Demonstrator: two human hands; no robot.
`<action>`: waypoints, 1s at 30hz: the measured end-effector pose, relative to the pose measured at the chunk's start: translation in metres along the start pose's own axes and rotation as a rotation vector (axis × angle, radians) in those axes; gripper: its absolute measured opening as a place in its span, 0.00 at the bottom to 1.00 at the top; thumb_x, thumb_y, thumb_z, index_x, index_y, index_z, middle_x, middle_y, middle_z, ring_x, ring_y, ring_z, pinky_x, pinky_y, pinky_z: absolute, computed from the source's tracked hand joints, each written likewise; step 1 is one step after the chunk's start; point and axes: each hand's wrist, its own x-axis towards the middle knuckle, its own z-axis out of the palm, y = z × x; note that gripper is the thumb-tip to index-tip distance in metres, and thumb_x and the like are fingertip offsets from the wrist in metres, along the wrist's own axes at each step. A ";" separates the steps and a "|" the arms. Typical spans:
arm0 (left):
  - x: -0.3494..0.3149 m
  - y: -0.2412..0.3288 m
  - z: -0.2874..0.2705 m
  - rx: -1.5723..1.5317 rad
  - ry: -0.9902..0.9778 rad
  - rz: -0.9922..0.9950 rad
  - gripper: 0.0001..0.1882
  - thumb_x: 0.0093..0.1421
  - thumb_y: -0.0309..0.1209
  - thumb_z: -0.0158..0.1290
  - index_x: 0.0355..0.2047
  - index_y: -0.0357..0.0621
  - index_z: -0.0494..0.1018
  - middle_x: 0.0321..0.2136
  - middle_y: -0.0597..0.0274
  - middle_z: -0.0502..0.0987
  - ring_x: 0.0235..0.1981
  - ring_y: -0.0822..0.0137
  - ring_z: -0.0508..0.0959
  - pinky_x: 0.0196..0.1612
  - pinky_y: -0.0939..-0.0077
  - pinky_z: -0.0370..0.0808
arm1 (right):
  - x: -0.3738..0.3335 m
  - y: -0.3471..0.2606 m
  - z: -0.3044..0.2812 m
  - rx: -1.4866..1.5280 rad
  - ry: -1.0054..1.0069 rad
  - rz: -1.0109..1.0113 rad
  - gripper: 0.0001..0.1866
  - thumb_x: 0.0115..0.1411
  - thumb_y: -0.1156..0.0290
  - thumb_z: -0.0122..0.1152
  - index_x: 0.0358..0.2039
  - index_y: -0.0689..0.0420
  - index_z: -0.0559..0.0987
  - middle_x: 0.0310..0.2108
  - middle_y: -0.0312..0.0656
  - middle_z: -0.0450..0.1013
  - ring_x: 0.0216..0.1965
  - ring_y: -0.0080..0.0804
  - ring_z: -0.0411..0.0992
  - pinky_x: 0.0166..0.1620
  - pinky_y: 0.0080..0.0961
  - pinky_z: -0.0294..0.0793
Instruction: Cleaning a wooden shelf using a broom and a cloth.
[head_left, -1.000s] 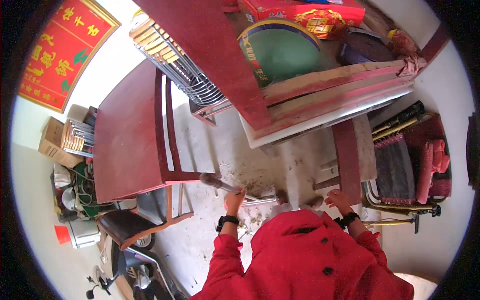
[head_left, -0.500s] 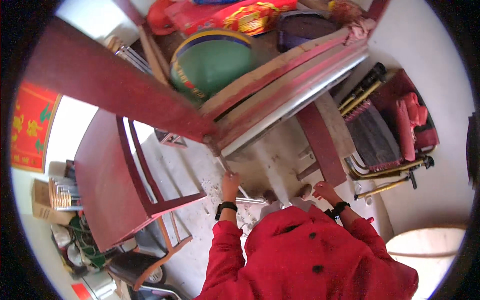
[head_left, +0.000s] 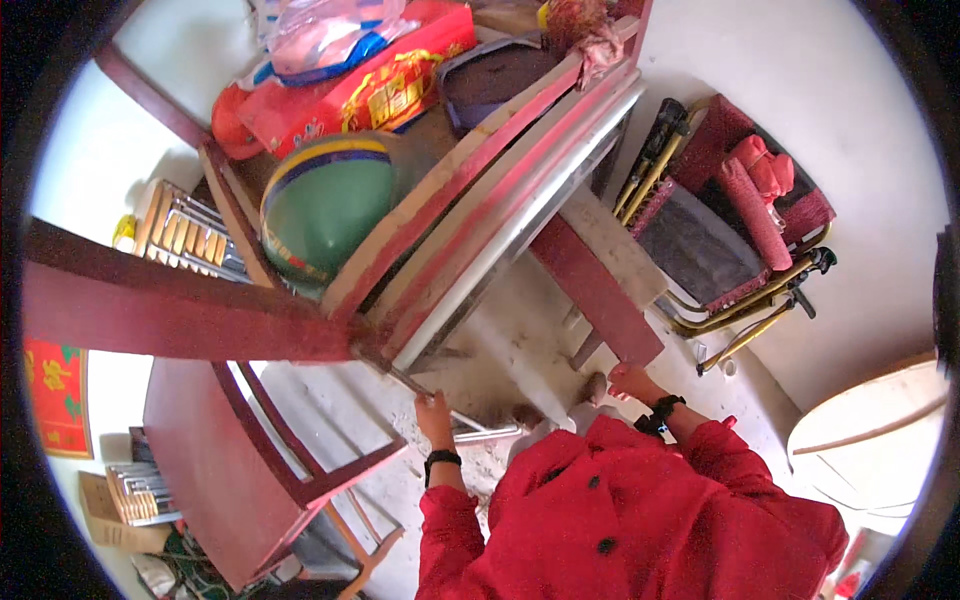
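Note:
My left hand (head_left: 433, 418) is closed around a thin rod (head_left: 402, 380), whose far end reaches the corner of a worn wooden furniture frame (head_left: 440, 245). A dark red post (head_left: 190, 312) joins the frame at that corner, and a silvery strip (head_left: 520, 222) runs along its near edge. Beside a dark red board (head_left: 605, 290), my right hand (head_left: 632, 383) is held with curled fingers; whether anything is in them is hidden. My shoes (head_left: 594, 388) show between the hands.
A green drum-shaped thing (head_left: 330, 205), a red box (head_left: 370, 95) and a dark basin (head_left: 500, 80) sit within the frame. A folded gold-framed chair (head_left: 715, 240) leans at right, near a round board (head_left: 870, 440). A red table (head_left: 235, 450) stands at left.
The view has shifted, so the frame and folded chair sit further left and the red post looks more level. My left hand still grips the rod; my right hand stays by the red board.

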 end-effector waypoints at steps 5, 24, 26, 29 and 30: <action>-0.001 -0.007 0.001 -0.016 -0.016 0.044 0.29 0.54 0.43 0.54 0.48 0.31 0.67 0.43 0.41 0.73 0.48 0.46 0.71 0.52 0.61 0.65 | 0.022 -0.042 -0.023 0.170 0.032 -0.018 0.11 0.60 0.63 0.51 0.32 0.56 0.75 0.25 0.40 0.76 0.19 0.24 0.72 0.19 0.22 0.71; -0.021 0.033 -0.005 -0.083 -0.145 0.092 0.21 0.55 0.38 0.53 0.42 0.32 0.68 0.37 0.46 0.74 0.34 0.61 0.77 0.24 0.72 0.76 | 0.029 -0.392 -0.175 -0.415 0.949 -0.780 0.22 0.55 0.63 0.55 0.52 0.52 0.70 0.36 0.49 0.75 0.37 0.47 0.75 0.41 0.37 0.74; -0.015 0.027 -0.008 -0.053 -0.111 0.090 0.21 0.55 0.37 0.52 0.42 0.32 0.68 0.37 0.45 0.74 0.34 0.58 0.77 0.27 0.69 0.76 | 0.028 -0.433 -0.186 -0.447 0.997 -0.836 0.23 0.55 0.62 0.55 0.52 0.50 0.69 0.41 0.50 0.73 0.40 0.52 0.73 0.42 0.41 0.73; 0.009 -0.028 -0.012 -0.017 0.014 0.149 0.20 0.54 0.35 0.52 0.39 0.29 0.69 0.36 0.39 0.74 0.39 0.42 0.73 0.45 0.57 0.67 | 0.047 -0.496 -0.205 -0.517 1.047 -0.931 0.23 0.54 0.63 0.55 0.52 0.50 0.68 0.45 0.52 0.71 0.43 0.54 0.71 0.43 0.43 0.73; 0.003 -0.020 -0.003 0.016 0.004 0.101 0.19 0.53 0.35 0.52 0.39 0.29 0.68 0.36 0.39 0.74 0.38 0.43 0.73 0.44 0.57 0.67 | 0.049 -0.507 -0.216 -0.554 1.061 -0.907 0.24 0.53 0.64 0.56 0.51 0.49 0.69 0.47 0.53 0.69 0.45 0.54 0.70 0.46 0.44 0.72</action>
